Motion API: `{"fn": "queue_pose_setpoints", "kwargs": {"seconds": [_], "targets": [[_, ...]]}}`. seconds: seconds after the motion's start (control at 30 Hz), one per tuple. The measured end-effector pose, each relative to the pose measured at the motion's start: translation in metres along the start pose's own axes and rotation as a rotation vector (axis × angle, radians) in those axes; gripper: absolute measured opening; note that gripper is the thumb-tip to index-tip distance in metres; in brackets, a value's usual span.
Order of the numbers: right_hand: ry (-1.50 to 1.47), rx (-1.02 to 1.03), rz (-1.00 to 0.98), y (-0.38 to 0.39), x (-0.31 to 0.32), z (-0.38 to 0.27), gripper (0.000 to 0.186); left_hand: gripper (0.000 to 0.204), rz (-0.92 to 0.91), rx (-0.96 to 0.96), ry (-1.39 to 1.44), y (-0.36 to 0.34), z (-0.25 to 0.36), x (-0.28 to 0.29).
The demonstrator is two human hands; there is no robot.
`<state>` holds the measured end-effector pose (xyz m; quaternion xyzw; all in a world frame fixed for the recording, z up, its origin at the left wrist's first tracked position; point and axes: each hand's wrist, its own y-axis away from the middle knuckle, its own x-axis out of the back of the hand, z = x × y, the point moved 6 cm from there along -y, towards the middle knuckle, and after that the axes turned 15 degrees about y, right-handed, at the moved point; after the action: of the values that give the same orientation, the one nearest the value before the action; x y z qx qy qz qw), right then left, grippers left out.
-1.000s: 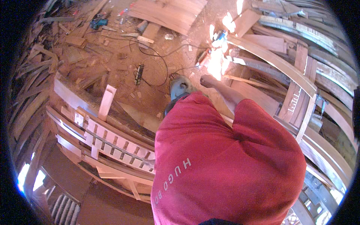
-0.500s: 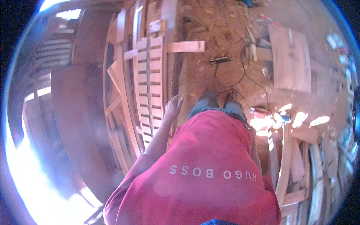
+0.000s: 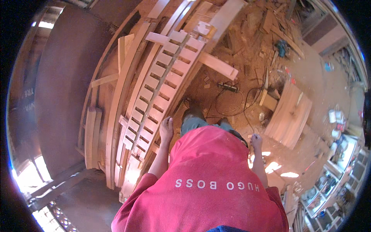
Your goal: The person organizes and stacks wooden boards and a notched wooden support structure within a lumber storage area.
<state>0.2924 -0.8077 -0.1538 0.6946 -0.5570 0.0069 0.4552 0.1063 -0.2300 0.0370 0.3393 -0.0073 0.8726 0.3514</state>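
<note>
Slatted wooden frame (image 3: 162,81) lies just beside left hand (image 3: 166,129) — both hands empty, right hand (image 3: 256,141) loosely curled, apart. Sawdust floor (image 3: 247,58), cluttered workshop.

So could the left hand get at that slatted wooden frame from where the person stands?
Probably yes. The left hand hangs empty right beside the slatted wooden frame, at its near edge, and nothing lies between them. Whether it already touches the wood is hard to tell.

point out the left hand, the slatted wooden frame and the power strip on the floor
left hand (image 3: 166,129), head view, back of the hand
slatted wooden frame (image 3: 162,83), head view, a middle slat
power strip (image 3: 227,87), head view, its body
</note>
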Motion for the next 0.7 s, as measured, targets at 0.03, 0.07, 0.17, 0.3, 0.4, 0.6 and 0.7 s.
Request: {"fn": "queue_pose_setpoints", "kwargs": {"seconds": [0.03,0.07,0.17,0.3,0.4,0.6,0.7], "targets": [[0.053,-0.023,-0.027,-0.004,-0.002,-0.032,0.024,0.044,0.053,0.006,-0.011,-0.007,0.000,0.010],[0.069,0.011,-0.027,-0.012,-0.008,-0.063,0.024,0.043,0.100,0.004,-0.022,-0.018,0.002,0.019],[0.143,0.117,-0.015,-0.037,-0.038,-0.137,0.023,0.043,0.231,-0.055,-0.024,-0.050,0.000,0.047],[0.277,0.324,-0.013,-0.053,-0.087,-0.250,0.023,0.040,0.355,-0.105,-0.111,-0.103,-0.018,0.083],[0.381,0.664,0.050,-0.032,-0.127,-0.370,0.024,0.038,0.419,-0.091,-0.159,-0.140,-0.031,0.104],[0.505,0.932,-0.081,0.016,-0.207,-0.552,0.024,0.048,0.441,0.108,-0.265,-0.200,-0.055,0.113],[0.550,1.034,-0.209,0.016,-0.253,-0.608,0.022,0.056,0.436,0.158,-0.288,-0.208,-0.056,0.104]]}}
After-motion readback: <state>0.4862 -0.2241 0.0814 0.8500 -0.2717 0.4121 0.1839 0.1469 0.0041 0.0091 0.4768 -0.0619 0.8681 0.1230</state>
